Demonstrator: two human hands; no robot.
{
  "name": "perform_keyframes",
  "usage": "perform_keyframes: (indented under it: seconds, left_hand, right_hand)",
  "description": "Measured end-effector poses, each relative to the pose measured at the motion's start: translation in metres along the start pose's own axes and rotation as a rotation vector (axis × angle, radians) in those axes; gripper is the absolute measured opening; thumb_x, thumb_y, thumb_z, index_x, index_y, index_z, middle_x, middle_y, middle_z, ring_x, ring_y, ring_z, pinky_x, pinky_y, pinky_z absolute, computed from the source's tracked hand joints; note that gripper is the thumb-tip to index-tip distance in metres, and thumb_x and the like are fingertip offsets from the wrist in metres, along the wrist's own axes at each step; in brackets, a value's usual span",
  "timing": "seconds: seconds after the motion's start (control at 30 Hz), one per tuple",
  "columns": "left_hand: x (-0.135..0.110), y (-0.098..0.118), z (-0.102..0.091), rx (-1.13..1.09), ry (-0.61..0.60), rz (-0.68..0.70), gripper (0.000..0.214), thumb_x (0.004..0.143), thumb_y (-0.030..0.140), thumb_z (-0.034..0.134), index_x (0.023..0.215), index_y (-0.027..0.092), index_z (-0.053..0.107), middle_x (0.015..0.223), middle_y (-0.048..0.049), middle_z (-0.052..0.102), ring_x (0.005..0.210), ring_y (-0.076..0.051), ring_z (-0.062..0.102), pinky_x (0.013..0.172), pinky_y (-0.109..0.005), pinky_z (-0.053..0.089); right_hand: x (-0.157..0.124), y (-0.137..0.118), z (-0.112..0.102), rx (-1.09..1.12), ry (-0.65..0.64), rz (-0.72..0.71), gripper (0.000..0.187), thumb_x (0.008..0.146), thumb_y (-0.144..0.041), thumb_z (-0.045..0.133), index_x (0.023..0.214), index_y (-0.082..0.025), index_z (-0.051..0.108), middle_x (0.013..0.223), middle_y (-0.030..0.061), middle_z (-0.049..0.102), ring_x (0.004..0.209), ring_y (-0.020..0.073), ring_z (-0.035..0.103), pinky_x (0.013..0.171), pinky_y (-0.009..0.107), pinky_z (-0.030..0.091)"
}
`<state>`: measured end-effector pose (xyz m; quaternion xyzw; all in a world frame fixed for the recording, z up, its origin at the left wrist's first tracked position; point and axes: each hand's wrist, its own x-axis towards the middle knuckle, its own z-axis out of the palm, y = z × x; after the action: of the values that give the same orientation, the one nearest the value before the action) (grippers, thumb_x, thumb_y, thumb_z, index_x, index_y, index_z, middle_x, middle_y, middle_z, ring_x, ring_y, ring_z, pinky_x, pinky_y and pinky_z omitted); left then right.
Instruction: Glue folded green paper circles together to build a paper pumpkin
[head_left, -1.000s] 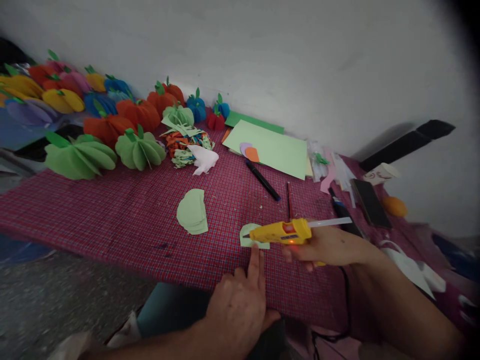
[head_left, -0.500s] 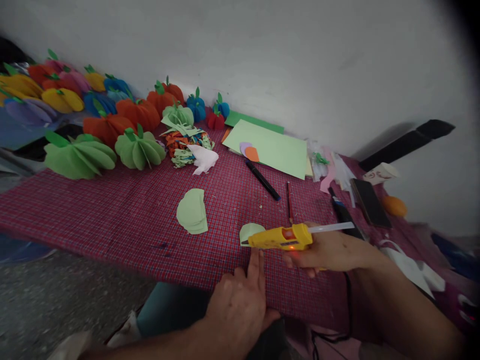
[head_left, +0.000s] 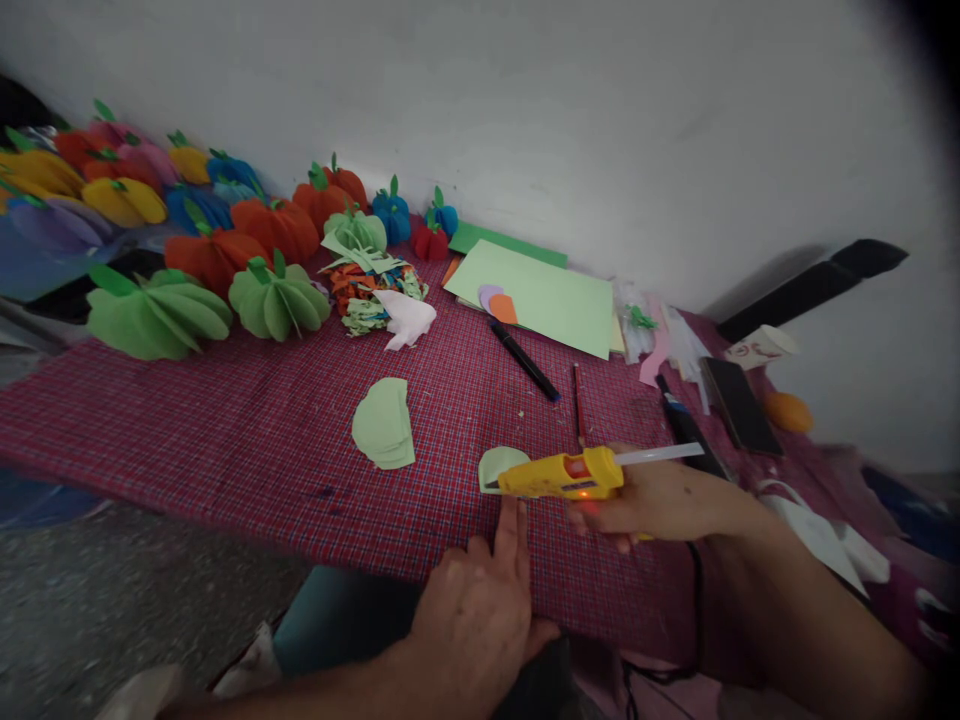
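My right hand [head_left: 660, 498] is wrapped round a yellow hot glue gun [head_left: 559, 474], with a clear glue stick poking out of its back and a red light glowing. The gun's dark nozzle rests at the lower edge of a small pale green paper piece [head_left: 499, 462]. My left hand [head_left: 480, 595] lies on the cloth just below, index and middle fingers stretched out towards that paper's near edge; the gun partly hides the spot. Left of them sits a stack of pale green half-round papers [head_left: 384, 425].
Paper pumpkins [head_left: 276, 230] in several colours line the back left. Beside them lie paper scraps [head_left: 371, 285], green sheets [head_left: 540, 295], a black marker [head_left: 525, 360] and a red pencil [head_left: 579, 405]. A phone [head_left: 742, 405], paper cup [head_left: 763, 347] and orange [head_left: 789, 411] are at right.
The glue gun's nozzle has shifted very slightly to the right along the paper's lower edge. My left hand stays in place.
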<state>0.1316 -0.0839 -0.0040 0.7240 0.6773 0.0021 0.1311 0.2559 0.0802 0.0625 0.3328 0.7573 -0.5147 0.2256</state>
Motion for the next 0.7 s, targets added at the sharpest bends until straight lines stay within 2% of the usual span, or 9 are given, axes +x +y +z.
perform_keyframes:
  seconds: [0.13,0.27,0.37,0.7]
  left_hand:
    - [-0.0001,-0.0002,0.0004,-0.006,-0.011,0.010,0.084,0.072,0.061,0.054,0.137,0.010,0.036,0.143,-0.0203,0.031,0.073,-0.023,0.062,0.052,-0.036,0.055]
    - [0.0005,-0.0001,-0.0001,-0.001,-0.026,0.001,0.086,0.071,0.061,0.055,0.137,0.010,0.035,0.144,-0.0216,0.027,0.070,-0.022,0.061,0.051,-0.036,0.054]
    - [0.0005,0.0001,-0.0004,0.003,-0.021,-0.001,0.086,0.071,0.061,0.055,0.137,0.010,0.035,0.145,-0.0220,0.025,0.069,-0.022,0.061,0.050,-0.035,0.054]
    - [-0.0006,0.0010,0.0003,0.040,0.026,-0.010,0.089,0.069,0.061,0.057,0.138,0.010,0.033,0.144,-0.0229,0.026,0.065,-0.019,0.059,0.049,-0.034,0.052]
  right_hand:
    - [0.0025,0.0037,0.0004,-0.009,-0.005,-0.046,0.020,0.080,-0.034,0.052,0.080,-0.014,0.054,0.062,-0.0026,0.054,0.047,0.0059,0.050,0.042,0.015,0.041]
    - [0.0053,0.0063,-0.0007,0.006,0.021,-0.051,0.019,0.081,-0.033,0.050,0.086,-0.015,0.053,0.068,-0.0024,0.054,0.048,0.0054,0.050,0.043,0.015,0.041]
    - [0.0060,0.0044,-0.0022,0.035,0.026,-0.027,0.023,0.081,-0.037,0.051,0.088,-0.015,0.053,0.076,-0.0012,0.055,0.050,0.0051,0.052,0.044,0.015,0.042]
    - [0.0027,0.0036,-0.0055,0.053,0.087,0.019,0.029,0.083,-0.043,0.050,0.088,-0.015,0.053,0.072,-0.0005,0.055,0.052,0.0057,0.049,0.046,0.016,0.041]
